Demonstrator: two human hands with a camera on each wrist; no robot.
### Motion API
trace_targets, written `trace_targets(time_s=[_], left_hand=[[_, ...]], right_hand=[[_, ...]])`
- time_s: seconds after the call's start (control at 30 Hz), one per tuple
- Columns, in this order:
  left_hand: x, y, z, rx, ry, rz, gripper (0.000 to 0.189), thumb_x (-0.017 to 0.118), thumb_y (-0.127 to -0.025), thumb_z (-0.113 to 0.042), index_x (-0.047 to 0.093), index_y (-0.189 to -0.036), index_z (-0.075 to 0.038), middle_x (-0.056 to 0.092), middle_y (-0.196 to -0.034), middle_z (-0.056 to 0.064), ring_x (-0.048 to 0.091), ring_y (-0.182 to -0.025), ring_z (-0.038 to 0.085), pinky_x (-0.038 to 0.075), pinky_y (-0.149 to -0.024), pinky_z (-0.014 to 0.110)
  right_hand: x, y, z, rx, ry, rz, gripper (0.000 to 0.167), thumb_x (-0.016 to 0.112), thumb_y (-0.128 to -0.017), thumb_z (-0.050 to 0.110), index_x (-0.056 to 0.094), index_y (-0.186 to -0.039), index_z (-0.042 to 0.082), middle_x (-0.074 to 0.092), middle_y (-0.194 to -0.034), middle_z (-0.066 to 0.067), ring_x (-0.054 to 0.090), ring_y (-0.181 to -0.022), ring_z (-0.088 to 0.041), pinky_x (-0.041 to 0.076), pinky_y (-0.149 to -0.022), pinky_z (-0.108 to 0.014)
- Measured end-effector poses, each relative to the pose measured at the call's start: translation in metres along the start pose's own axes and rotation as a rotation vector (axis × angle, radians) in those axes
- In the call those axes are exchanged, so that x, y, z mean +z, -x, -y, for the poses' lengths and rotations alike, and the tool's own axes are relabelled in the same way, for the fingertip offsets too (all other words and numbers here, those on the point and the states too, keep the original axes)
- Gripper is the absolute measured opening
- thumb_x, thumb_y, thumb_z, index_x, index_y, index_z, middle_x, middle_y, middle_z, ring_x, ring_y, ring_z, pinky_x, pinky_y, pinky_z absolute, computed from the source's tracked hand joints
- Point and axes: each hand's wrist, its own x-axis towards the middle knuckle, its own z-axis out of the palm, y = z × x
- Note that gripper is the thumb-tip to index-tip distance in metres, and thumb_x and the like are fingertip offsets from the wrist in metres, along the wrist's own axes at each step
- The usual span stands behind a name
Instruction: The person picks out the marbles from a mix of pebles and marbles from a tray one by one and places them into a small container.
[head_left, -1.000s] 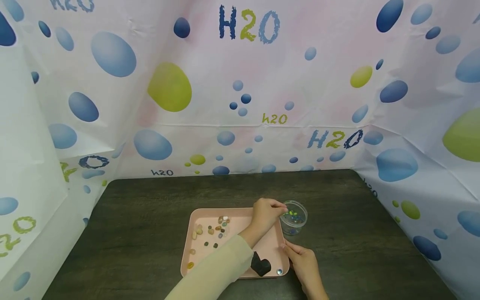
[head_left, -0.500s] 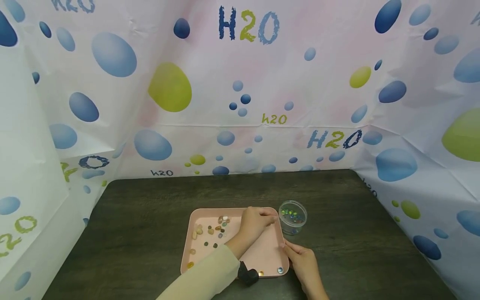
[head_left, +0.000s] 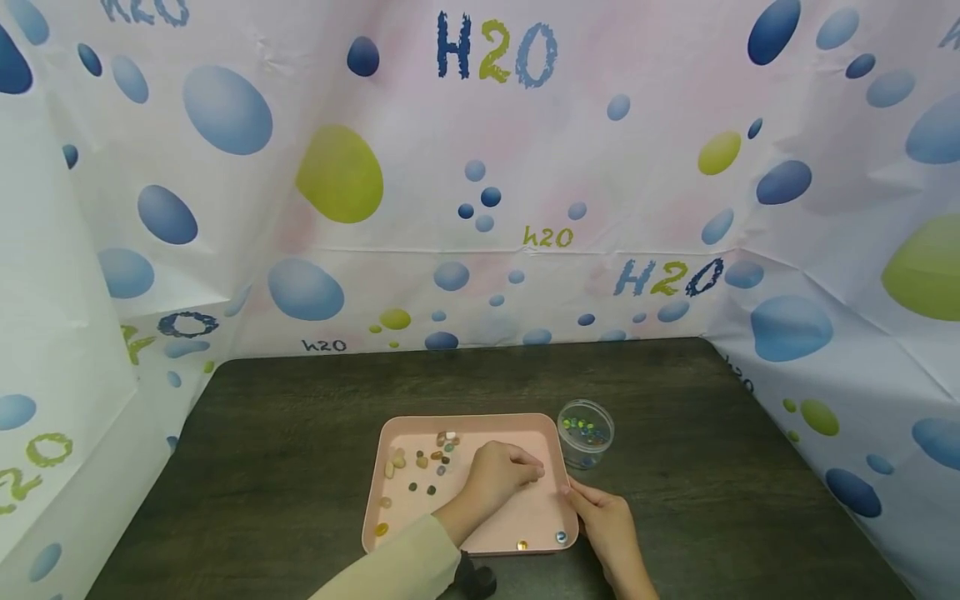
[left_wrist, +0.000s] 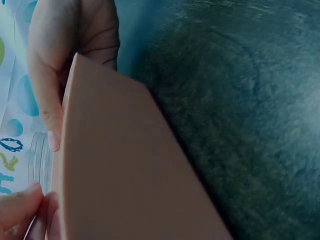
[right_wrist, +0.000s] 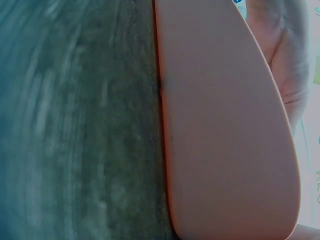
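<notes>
My left hand [head_left: 497, 473], in a cream sleeve, hovers over the middle right of the pink tray [head_left: 517, 429]. Its fingers are loosely bent, and nothing shows between the fingertips in the head view. My right hand [head_left: 609, 525] grips the tray's right edge, thumb on the rim. Down in the tray's lower right lie a blue glass bead [head_left: 561, 537] and a gold one [head_left: 522, 546]. Small stones [head_left: 422, 462] in brown, white and green are scattered on the left. Just beyond the right edge stands a clear jar [head_left: 587, 454] with green and blue beads inside.
The dark wooden table [head_left: 285, 467] extends on both sides of the tray. A bubble-printed sheet [head_left: 480, 300] hangs behind and beside it. In both wrist views the tray's outer wall [left_wrist: 115, 160] fills much of the picture.
My left hand has drawn back from the jar's mouth to above the tray, moving left and toward me. The gold bead has come into sight. My right hand keeps its place.
</notes>
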Motion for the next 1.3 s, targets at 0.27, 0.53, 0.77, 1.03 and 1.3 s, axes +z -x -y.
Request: trace_targets(time_s=[0.27, 0.53, 0.77, 1.03, 1.3], left_hand=[[0.003, 0.006, 0.005, 0.001, 0.001, 0.123, 0.005, 0.081, -0.080, -0.008, 0.079, -0.076, -0.006, 0.074, -0.067, 0.006, 0.056, -0.054, 0.001, 0.042, -0.051, 0.014], [0.009, 0.011, 0.009, 0.047, -0.085, 0.243, 0.005, 0.081, -0.078, -0.007, 0.079, -0.075, -0.005, 0.072, -0.062, 0.005, 0.048, -0.051, -0.001, 0.034, -0.050, 0.013], [0.017, 0.015, 0.011, 0.047, -0.075, 0.256, 0.002, 0.082, -0.076, -0.004, 0.080, -0.076, -0.005, 0.075, -0.068, 0.006, 0.050, -0.055, -0.002, 0.038, -0.053, 0.014], [0.024, 0.019, 0.011, 0.088, -0.086, 0.259, 0.006, 0.084, -0.072, -0.004, 0.080, -0.076, -0.006, 0.077, -0.073, 0.001, 0.051, -0.058, -0.005, 0.044, -0.056, 0.015], [0.026, 0.022, 0.008, 0.149, -0.172, 0.299, 0.012, 0.085, -0.069, -0.002, 0.081, -0.078, -0.009, 0.077, -0.073, -0.001, 0.050, -0.062, -0.009, 0.044, -0.061, 0.011]], right_hand=[[0.000, 0.001, 0.000, -0.005, -0.009, 0.000, 0.036, 0.067, -0.095, 0.018, 0.066, -0.121, -0.007, 0.067, -0.117, -0.028, 0.072, -0.095, -0.025, 0.061, -0.070, -0.031], [0.000, 0.002, 0.002, -0.015, 0.003, -0.003, 0.036, 0.067, -0.094, 0.018, 0.066, -0.121, -0.006, 0.065, -0.120, -0.027, 0.071, -0.095, -0.023, 0.060, -0.069, -0.029], [-0.001, 0.001, 0.000, -0.004, 0.015, -0.010, 0.038, 0.070, -0.093, 0.022, 0.067, -0.120, -0.004, 0.065, -0.122, -0.025, 0.070, -0.098, -0.020, 0.060, -0.070, -0.028], [-0.001, 0.000, -0.001, -0.017, 0.081, -0.025, 0.039, 0.071, -0.092, 0.027, 0.069, -0.118, -0.002, 0.067, -0.120, -0.022, 0.067, -0.110, -0.028, 0.060, -0.080, -0.035], [-0.002, 0.000, 0.001, -0.023, 0.085, -0.034, 0.038, 0.072, -0.092, 0.027, 0.071, -0.117, -0.001, 0.068, -0.119, -0.021, 0.064, -0.115, -0.030, 0.059, -0.084, -0.035]])
